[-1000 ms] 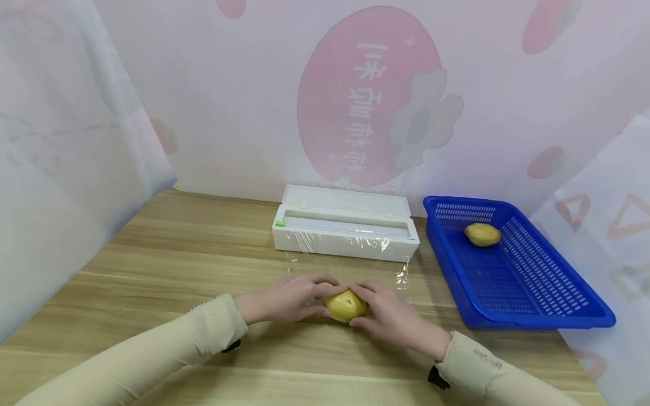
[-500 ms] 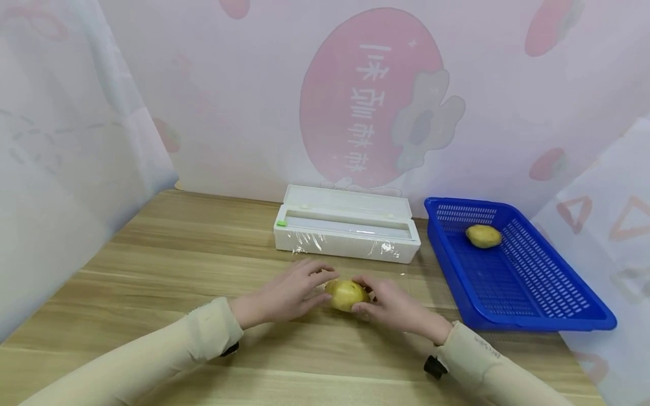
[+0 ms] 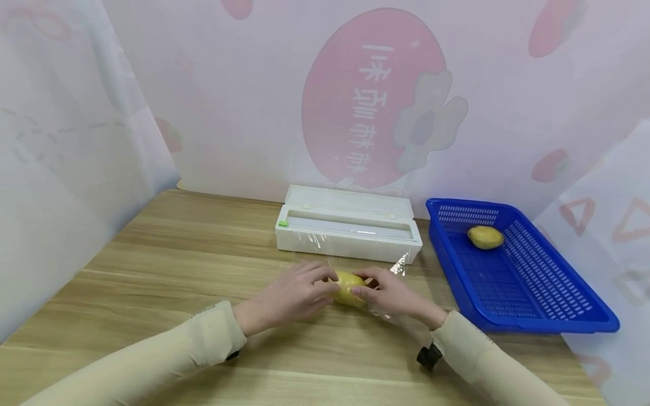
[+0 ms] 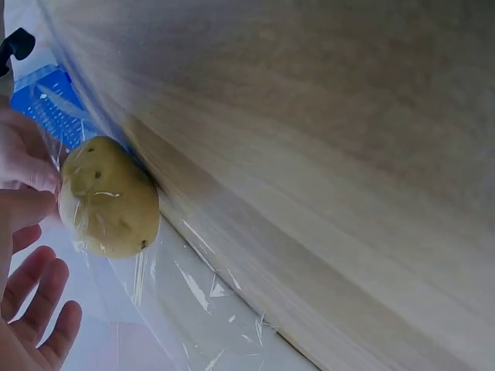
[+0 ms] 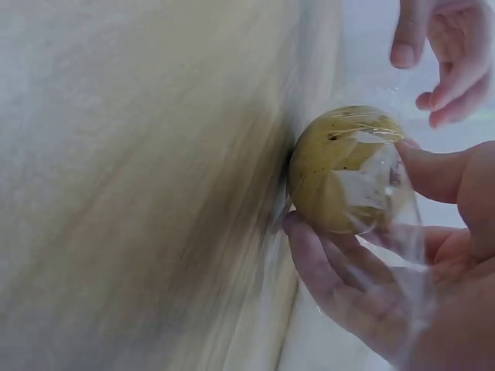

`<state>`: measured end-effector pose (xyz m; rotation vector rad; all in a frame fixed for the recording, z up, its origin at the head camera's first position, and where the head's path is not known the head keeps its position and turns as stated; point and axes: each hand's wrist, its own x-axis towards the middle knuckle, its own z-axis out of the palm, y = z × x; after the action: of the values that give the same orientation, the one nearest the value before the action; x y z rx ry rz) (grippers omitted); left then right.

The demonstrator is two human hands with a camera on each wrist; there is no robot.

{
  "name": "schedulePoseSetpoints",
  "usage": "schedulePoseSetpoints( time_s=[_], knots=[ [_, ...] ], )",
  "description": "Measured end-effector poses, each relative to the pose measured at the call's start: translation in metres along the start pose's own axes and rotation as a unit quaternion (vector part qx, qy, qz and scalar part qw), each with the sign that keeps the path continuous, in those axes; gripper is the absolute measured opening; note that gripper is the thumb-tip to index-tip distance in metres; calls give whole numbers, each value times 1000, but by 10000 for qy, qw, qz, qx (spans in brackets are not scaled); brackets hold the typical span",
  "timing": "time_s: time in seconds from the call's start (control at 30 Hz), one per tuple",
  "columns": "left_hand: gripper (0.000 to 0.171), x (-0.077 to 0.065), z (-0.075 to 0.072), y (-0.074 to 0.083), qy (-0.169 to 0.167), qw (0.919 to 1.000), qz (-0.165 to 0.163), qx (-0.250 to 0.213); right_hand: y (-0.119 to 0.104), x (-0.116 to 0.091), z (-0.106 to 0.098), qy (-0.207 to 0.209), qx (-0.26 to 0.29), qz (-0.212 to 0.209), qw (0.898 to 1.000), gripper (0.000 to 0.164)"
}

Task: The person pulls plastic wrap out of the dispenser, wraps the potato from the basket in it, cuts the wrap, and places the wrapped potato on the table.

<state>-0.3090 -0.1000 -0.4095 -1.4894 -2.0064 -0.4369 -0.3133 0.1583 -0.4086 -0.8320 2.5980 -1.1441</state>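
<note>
A yellow potato [image 3: 347,288] with clear cling film [image 4: 197,286] over its skin is at the middle of the wooden table. My right hand [image 3: 393,294] holds its right side, thumb on one side and fingers around the other, with loose film over the palm in the right wrist view. At the potato's left end is my left hand [image 3: 299,294], its fingers loosely bent. The right wrist view shows those left fingertips apart from the potato. Behind them stands a white cling film dispenser [image 3: 350,245], lid up, with film hanging over its front.
To the right is a blue plastic basket [image 3: 538,322] with a second potato [image 3: 485,237] inside. The wooden table [image 3: 167,265] ends at a printed cloth backdrop [image 3: 244,113] behind the dispenser.
The potato has turned between the hands, and film now shows bunched around the right hand. The left fingers, on the potato a second ago, have loosened at its left end.
</note>
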Motion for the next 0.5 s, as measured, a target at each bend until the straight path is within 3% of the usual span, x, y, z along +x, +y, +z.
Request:
schedulePoseSetpoints(
  time_s=[0.27,0.5],
  knots=[
    [32,4,2,-1,-292,9994,-31,188,4,3,-6,-133,740,396,9964,40],
    [38,6,12,-7,-477,9986,-127,209,5,7,-9,-389,530,306,9974,40]
  ],
)
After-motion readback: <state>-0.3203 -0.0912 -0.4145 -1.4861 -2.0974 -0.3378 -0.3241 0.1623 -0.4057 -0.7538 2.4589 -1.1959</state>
